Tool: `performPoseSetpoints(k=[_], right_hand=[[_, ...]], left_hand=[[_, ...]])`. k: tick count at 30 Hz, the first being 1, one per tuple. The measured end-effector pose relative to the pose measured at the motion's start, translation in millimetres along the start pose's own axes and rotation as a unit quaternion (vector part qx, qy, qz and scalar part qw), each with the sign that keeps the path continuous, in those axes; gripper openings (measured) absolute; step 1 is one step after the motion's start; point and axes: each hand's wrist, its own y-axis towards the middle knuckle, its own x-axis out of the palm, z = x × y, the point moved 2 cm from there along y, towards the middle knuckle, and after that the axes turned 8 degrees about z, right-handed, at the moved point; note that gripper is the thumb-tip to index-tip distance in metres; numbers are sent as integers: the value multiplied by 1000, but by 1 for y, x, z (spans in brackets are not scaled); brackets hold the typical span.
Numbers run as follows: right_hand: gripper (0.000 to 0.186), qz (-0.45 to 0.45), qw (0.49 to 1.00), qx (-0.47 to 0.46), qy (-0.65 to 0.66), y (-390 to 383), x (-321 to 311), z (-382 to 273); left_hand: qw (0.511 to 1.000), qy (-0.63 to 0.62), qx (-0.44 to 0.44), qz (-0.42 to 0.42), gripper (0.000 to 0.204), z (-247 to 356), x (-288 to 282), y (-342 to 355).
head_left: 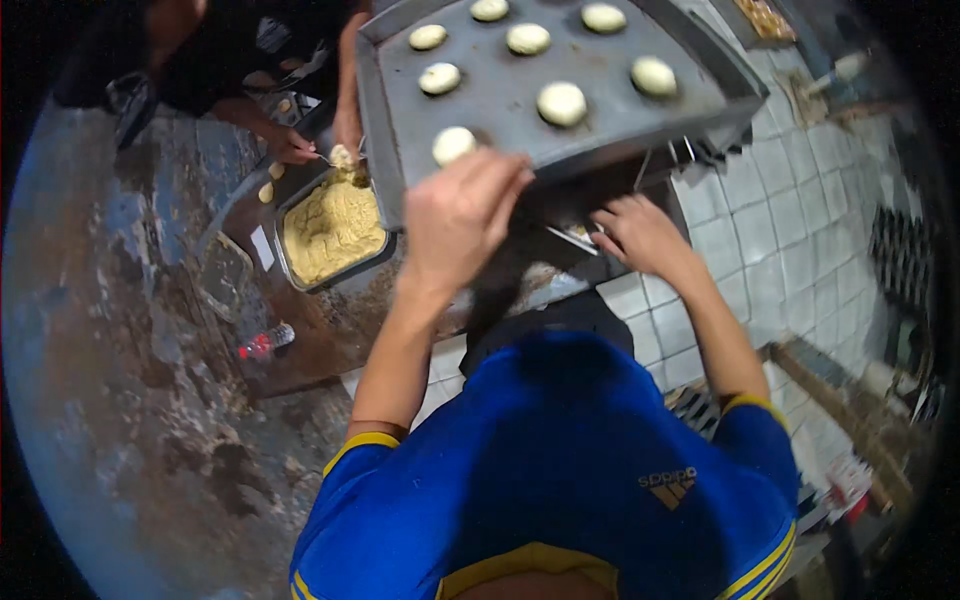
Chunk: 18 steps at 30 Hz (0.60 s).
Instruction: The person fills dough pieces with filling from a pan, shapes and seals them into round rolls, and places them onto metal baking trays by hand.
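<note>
A grey metal baking tray with raised sides takes up the top middle, with several pale round dough balls spaced across it. My left hand is over its near edge, thumb and fingers pressed together beside the nearest dough ball. Whatever those fingers may hold is hidden. Lower and to the right, my right hand reaches under the tray's near side, its fingers loosely bent and apart. Beside its fingertips lies a thin light-coloured edge of something in shadow, which I cannot make out.
On the left, another person's hands work with a spoon and dough over a metal pan of yellow filling. A small bottle with a red label lies on the worn table. White floor tiles show at right.
</note>
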Motion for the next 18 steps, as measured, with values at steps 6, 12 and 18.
performPoseSetpoints(k=[6,12,18], right_hand=[[31,91,995,42,-29,61,32,86],[31,33,998,33,-33,136,38,34],[35,299,948,-61,-92,165,96,62]], left_hand=[[999,-30,-13,10,13,9,-26,50],[998,-13,-53,-6,14,8,-31,43],[998,-30,-55,-19,15,10,-19,36]])
